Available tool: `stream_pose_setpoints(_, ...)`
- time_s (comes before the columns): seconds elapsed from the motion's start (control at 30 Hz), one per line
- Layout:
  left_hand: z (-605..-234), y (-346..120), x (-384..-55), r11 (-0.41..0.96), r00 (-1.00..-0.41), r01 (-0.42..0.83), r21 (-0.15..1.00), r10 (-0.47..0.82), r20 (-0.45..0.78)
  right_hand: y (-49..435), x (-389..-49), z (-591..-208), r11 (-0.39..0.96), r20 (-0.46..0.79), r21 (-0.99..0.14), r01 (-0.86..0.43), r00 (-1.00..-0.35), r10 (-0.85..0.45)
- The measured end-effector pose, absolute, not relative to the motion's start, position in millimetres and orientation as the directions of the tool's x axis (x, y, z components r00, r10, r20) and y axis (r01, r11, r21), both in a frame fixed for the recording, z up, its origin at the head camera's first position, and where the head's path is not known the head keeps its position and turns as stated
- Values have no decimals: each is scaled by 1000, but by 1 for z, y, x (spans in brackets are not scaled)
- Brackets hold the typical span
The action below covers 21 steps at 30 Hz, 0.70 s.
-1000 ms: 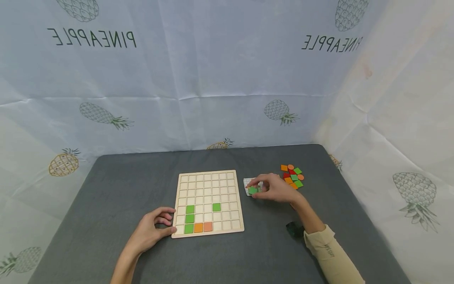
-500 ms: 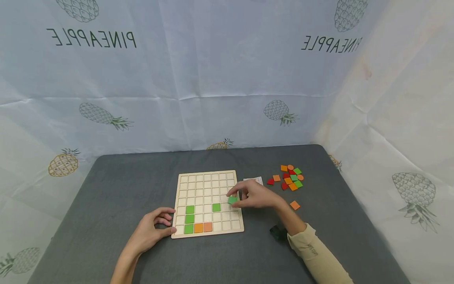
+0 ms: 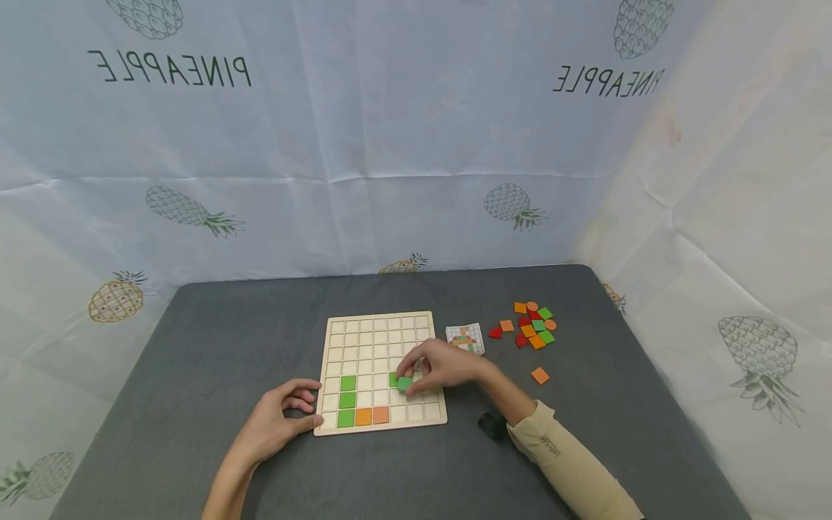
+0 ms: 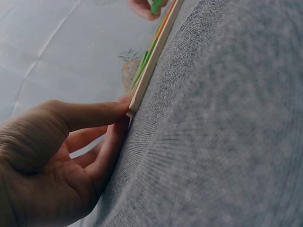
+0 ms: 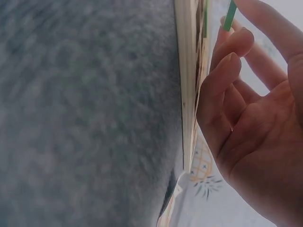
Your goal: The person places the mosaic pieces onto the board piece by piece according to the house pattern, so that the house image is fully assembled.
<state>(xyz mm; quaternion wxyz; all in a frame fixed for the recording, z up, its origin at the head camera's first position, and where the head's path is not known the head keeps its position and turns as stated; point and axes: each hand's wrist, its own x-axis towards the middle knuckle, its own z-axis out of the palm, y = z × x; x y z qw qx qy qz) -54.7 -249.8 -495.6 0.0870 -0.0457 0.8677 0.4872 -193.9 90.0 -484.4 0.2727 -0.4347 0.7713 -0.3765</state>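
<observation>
A wooden grid board (image 3: 366,343) lies flat on the dark table. Green square tiles (image 3: 347,401) fill part of its left side, with an orange tile (image 3: 363,417) and a salmon tile (image 3: 380,414) along the near row. My left hand (image 3: 273,419) grips the board's near-left corner; in the left wrist view the thumb and a finger meet at that corner (image 4: 132,108). Above the board, my right hand (image 3: 443,363) pinches a green square tile (image 3: 404,384) between thumb and fingers, close to another green tile (image 3: 393,379) that it partly hides.
Right of the board lies a printed pattern card (image 3: 465,338). Farther right is a loose pile of red, orange and green pieces (image 3: 528,331), with one orange square (image 3: 540,375) apart from it. Pineapple-print cloth (image 3: 364,144) hangs behind the table.
My right hand has moved left from over the card to above the board, carrying the green tile. The card is uncovered. The left hand stays at the board's corner.
</observation>
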Motion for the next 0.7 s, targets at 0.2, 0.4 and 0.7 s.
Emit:
stream_pose_setpoints(0.2, -496, -249, -55, 521, -979, -169, 837, 7, -202, 82, -194, -487, 347, -114, -788, -509, -432, -895)
stream_pose_setpoints(0.4, -497, -250, -57, 526, -980, -164, 835, 7, -197, 74, -187, -482, 360, -112, -756, -547, -433, -894)
stream_pose_setpoints(0.7, -497, -249, -56, 535, -979, -177, 827, -5, -206, 73, -178, -479, 387, -126, -746, -541, -456, -881)
